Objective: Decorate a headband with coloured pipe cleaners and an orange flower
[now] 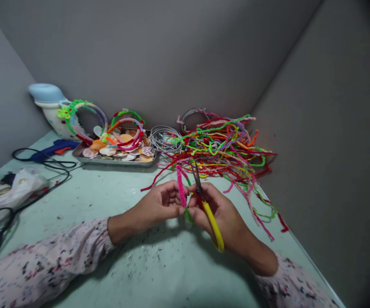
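Note:
My left hand (162, 200) pinches a bent pink pipe cleaner (181, 188) near its lower end. A green pipe cleaner (188, 214) shows just below, between the fingertips of both hands. My right hand (222, 209) is closed around scissors with yellow handles (214, 226), their dark blades pointing up and away from me. Its thumb and forefinger also meet at the green piece beside the pink one. How the pink and green pieces join is hidden by the fingers.
Behind my hands lies a tangled heap of coloured pipe cleaners (223, 145). To its left are coiled grey wire (165, 139) and a metal tray (117, 162) of shells with fuzzy hoops. A bottle (52, 109), blue glue gun (48, 150), black cable (66, 175) and plastic bag (21, 188) occupy the left.

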Demonstrator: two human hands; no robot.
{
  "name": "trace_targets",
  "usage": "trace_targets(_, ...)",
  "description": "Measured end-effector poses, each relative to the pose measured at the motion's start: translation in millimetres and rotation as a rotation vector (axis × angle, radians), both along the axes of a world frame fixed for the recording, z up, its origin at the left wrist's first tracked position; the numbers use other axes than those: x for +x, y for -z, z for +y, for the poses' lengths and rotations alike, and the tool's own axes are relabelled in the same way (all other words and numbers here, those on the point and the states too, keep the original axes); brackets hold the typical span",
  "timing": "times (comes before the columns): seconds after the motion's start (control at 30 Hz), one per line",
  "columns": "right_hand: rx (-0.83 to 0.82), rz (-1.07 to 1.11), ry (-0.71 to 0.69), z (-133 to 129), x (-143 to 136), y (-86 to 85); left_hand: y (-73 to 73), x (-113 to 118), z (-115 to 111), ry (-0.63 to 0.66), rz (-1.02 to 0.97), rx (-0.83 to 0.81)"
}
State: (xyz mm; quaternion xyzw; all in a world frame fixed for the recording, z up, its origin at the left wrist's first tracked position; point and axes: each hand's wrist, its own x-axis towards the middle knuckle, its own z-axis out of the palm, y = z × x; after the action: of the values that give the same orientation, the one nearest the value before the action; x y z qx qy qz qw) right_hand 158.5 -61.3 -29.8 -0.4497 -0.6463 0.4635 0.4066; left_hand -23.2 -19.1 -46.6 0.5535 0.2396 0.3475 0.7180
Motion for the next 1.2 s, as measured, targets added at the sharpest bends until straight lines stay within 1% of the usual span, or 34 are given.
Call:
trace_targets(0.1,0.030,-0.008,-0.008,0.2,0.3,1.2,0.0,0.0,0.2,-0.003,-0.009,-0.001)
trace_targets(0.27,0.026,-0.039,-0.015,-0.7,-1.0,1.4,2.4,0.1,0.4,0.017,-0.017,-0.029)
trace_targets(0.43,0.080,-0.120,0.019,-0.9,-2.0,2.8,-0.4,-0.3,-0.8,0.038,-0.033,-0.055)
trace_targets(0.6,0.136,-0.180,0.029,-0.2,-2.3,2.9,-3.7,-1.7,0.4,0.010,0.037,-0.068)
trace_targets(0.73,0.131,-0.197,0.021,1.3,-1.8,3.8,-4.0,-2.6,2.3,0.041,0.049,-0.053)
trace_targets(0.9,0.107,-0.195,0.020,2.0,-1.1,4.8,-3.7,-2.5,2.6,0.033,0.080,-0.028)
trace_targets(1.0,0.064,-0.155,0.001,1.7,1.8,1.0,-3.2,-3.2,3.1,0.012,0.108,-0.002)
trace_targets(1.07,0.065,-0.183,-0.002,2.2,5.9,-4.2,-3.8,-4.0,4.2,-0.013,0.127,0.014)
trace_targets(1.13,0.116,-0.288,0.001,3.8,11.6,-10.6,-4.9,-5.0,5.7,-0.041,0.131,0.025)
trace_targets(1.2,0.218,-0.424,0.008,5.9,18.1,-16.6,-5.7,-5.8,7.3,-0.077,0.120,0.033)
